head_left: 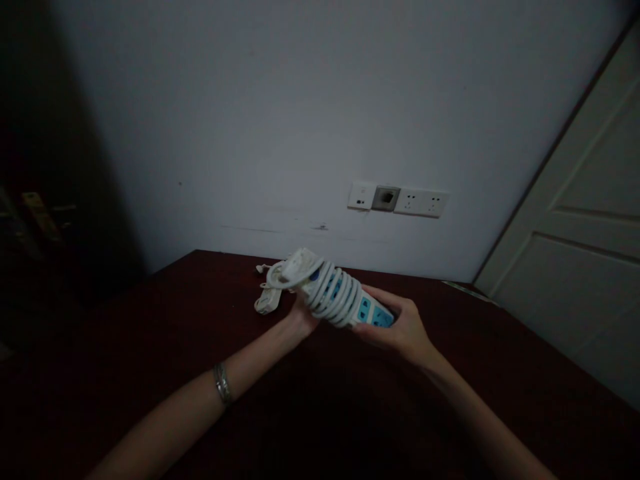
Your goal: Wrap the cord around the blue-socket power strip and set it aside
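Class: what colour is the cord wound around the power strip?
White cord, clearest in the head view.

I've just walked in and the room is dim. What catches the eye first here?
A white power strip wrapped in its own cord, held over a dark red table by the left hand and the right hand. Behind, wall sockets sit on the pale wall.

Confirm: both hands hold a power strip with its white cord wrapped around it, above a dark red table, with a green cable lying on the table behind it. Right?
Not quite. The head view shows the cable on the table is white, not green. The rest holds: the left hand and right hand hold the power strip with its white cord wrapped around it, above the dark red table.
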`<state>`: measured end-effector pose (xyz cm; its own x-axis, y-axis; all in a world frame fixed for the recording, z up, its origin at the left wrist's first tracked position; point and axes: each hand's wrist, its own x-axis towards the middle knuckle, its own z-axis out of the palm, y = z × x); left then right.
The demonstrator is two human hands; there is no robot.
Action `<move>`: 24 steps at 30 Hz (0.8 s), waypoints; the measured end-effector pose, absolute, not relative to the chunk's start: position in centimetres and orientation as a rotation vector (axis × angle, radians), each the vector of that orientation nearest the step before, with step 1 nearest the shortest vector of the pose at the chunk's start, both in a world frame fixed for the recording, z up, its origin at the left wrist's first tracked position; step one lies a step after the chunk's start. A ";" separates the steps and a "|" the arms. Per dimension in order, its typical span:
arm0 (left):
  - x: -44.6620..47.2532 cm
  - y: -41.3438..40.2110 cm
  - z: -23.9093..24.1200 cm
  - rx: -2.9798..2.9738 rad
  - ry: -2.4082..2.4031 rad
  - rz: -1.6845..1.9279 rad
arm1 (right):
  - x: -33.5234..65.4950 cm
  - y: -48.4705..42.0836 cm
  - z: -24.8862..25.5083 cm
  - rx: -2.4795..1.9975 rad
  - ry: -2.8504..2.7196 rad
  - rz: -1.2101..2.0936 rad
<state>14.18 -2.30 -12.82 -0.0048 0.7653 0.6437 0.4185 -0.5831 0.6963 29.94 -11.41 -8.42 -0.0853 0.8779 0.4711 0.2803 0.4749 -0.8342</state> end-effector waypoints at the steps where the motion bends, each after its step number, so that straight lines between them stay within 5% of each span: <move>1: 14.5 -1.9 -12.7 1.824 1.132 1.596 | 30.0 -11.1 -8.5 -1.027 -1.536 0.692; 5: 14.7 -1.8 -12.3 0.839 0.620 1.391 | 30.3 -10.2 -8.5 -1.046 -1.252 0.749; 8: 14.7 -2.9 -11.9 0.709 0.568 1.434 | 30.7 -9.5 -8.5 -1.063 -1.102 0.805; 17: 14.5 -4.5 -12.3 2.098 0.838 1.681 | 32.4 -7.6 -9.3 -1.256 -1.158 0.761; 24: 12.2 -3.6 -10.4 3.110 0.623 1.290 | 32.5 -7.1 -10.4 -1.402 -1.513 0.645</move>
